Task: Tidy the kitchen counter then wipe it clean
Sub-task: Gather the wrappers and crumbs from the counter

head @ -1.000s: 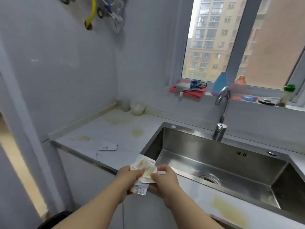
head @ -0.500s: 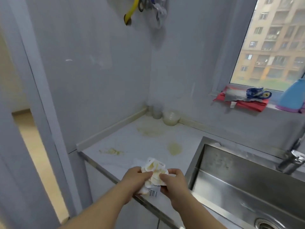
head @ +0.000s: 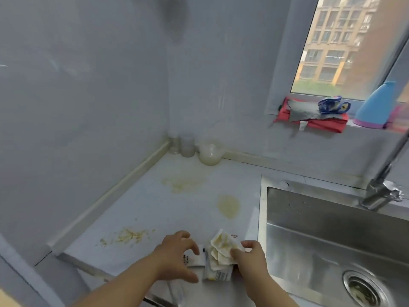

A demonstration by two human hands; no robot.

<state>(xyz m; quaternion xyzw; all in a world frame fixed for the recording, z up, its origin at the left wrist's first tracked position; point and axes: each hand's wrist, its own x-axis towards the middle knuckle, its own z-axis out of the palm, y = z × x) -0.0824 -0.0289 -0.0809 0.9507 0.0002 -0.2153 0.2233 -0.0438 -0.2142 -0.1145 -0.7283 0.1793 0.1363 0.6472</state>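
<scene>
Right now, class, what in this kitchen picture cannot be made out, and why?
Head view: the tap is cut off by the right edge.
Head view: print on the packets in the right hand is too small.
Head view: jars in the corner are blurred; contents unclear.
Head view: the left hand hides part of a flat sachet.

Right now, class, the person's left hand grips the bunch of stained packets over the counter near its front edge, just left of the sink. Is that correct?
No. The head view shows the right hand gripping the bunch of stained packets; the left hand curls over a single white packet. The rest stands.
</scene>
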